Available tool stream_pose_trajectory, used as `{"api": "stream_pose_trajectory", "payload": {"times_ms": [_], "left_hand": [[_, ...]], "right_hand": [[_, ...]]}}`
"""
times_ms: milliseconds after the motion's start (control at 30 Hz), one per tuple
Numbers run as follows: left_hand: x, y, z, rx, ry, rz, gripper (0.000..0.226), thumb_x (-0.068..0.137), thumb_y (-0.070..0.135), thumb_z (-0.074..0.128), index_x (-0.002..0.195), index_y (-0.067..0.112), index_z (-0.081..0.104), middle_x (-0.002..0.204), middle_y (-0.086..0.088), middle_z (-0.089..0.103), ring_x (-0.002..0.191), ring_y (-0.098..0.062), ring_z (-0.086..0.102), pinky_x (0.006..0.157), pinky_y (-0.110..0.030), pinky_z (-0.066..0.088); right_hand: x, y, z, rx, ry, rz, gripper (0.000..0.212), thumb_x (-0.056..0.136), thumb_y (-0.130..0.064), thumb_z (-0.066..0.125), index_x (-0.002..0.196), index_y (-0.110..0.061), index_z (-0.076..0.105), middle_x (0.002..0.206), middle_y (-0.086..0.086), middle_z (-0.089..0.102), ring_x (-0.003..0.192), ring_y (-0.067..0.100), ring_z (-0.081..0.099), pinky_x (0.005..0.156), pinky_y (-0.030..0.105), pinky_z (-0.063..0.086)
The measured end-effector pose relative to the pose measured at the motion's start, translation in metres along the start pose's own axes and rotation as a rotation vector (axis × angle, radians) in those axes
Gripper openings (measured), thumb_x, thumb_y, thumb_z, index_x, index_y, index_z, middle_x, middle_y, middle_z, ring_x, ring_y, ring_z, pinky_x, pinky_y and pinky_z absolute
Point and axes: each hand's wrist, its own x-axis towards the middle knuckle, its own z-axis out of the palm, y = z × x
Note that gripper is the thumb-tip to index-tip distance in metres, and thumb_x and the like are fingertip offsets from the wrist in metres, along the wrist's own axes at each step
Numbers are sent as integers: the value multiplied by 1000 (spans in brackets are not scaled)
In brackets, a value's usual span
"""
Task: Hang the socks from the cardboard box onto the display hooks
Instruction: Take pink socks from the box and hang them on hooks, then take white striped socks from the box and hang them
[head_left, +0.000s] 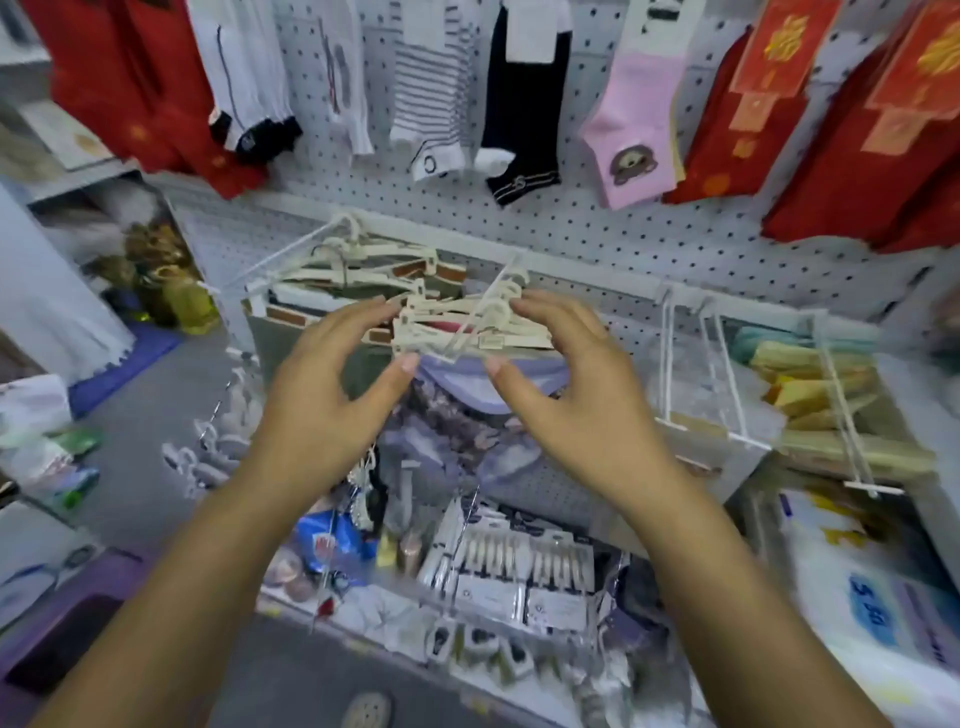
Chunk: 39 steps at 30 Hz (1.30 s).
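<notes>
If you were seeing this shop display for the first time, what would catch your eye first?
At centre, the left hand and right hand flank a bunch of cream plastic sock hangers on a white wire hook. Above, a pink bear-patch sock hangs on the white pegboard, beside bright red socks.

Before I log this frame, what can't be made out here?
Head view only:
- Whether the left hand and right hand grip the hangers or just touch them: motion blur.
- The socks under those hangers: mostly covered by hangers and hands.
- The red socks at upper right: cut off by the top edge.
- The cardboard box: nowhere in frame.
</notes>
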Motion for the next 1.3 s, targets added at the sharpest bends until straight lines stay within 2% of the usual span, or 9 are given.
{"api": "stream_pose_trajectory", "payload": {"times_ms": [200,333,533,667,767,900,1000,1133,1300], "left_hand": [[-113,-68,-30,83,-51,-264,50,93,50,66,136,25,60,141,8,57,133,-12,50,111,-28,37],[-179,-119,-50,187,-119,-431,56,88,53,60,135,22,62,136,12,60,129,-16,56,104,-18,37],[-223,-190,-111,277,-152,-572,66,88,63,51,141,24,58,146,-2,58,135,-26,53,111,-51,44],[-231,-245,-178,302,-26,-705,69,87,67,50,141,26,57,147,2,56,136,-24,50,109,-51,45],[-233,-276,-223,364,6,-765,70,87,68,48,143,27,54,149,0,54,137,-28,49,109,-54,44],[-246,-312,-282,441,96,-886,61,93,58,58,146,30,50,154,1,49,143,-26,42,113,-54,39],[-260,-327,-311,444,152,-983,66,91,64,52,147,30,49,155,3,47,143,-24,42,114,-51,38],[-272,-350,-327,411,223,-1138,63,95,51,60,151,27,45,160,3,40,147,-22,35,117,-44,29],[-260,-395,-331,326,295,-1293,67,94,53,59,152,23,42,162,0,37,149,-23,32,120,-45,30]], "right_hand": [[-54,-1,96,53,-298,70,54,95,-38,65,144,-23,46,150,-10,42,135,5,38,108,18,33],[-83,-2,162,34,-481,141,51,92,-36,68,138,-22,51,138,-6,50,125,12,47,94,15,32],[-83,-32,255,41,-684,138,52,93,-32,70,141,-24,51,128,-12,51,112,0,47,83,-1,28],[-64,-64,321,51,-740,167,54,90,-38,71,140,-27,53,131,-12,54,117,9,53,92,20,39],[-43,-85,370,100,-756,184,50,89,-31,74,135,-25,57,131,-10,57,120,11,56,101,30,45],[-11,-124,448,101,-812,103,46,87,-26,75,130,-25,59,124,-13,56,117,9,54,100,27,41],[7,-148,494,124,-882,49,43,87,-32,75,127,-25,61,128,-13,58,120,7,53,102,29,44],[33,-167,547,84,-1001,-72,42,89,-34,73,128,-23,61,128,-7,59,118,6,52,100,25,39],[78,-173,619,77,-1105,-116,37,89,-31,73,124,-22,63,126,-7,59,114,7,53,99,23,38]]}}
